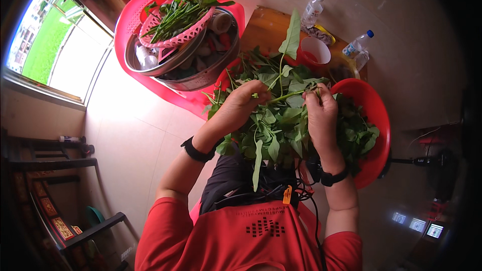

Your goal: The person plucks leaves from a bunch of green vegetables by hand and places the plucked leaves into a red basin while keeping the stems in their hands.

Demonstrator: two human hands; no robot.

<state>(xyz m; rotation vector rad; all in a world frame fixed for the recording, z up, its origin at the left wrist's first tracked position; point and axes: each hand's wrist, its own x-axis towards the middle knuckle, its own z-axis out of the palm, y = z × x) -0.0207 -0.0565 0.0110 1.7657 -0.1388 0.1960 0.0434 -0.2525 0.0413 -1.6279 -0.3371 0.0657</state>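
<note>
Both my hands are over a heap of leafy greens point(278, 135), which look like water spinach, in front of my lap. My left hand point(239, 103) grips green stems, their short cut ends poking out by the thumb. One long pointed leaf point(291, 39) rises from these stems. A thicker stem point(285, 97) stretches between the hands. My right hand point(322, 114) pinches its other end, along with some small dark leaves. Beside the right hand stands a red plastic basin point(379, 120) with more greens. The heap hides most of what holds it up.
At upper left, a pink lattice basket point(192, 37) of stems rests on metal pots point(196, 81) inside a large pink tub point(126, 19). A wooden stool point(263, 26) bears a red cup point(315, 51) and plastic bottles point(312, 11). Black cables point(271, 189) lie across my lap.
</note>
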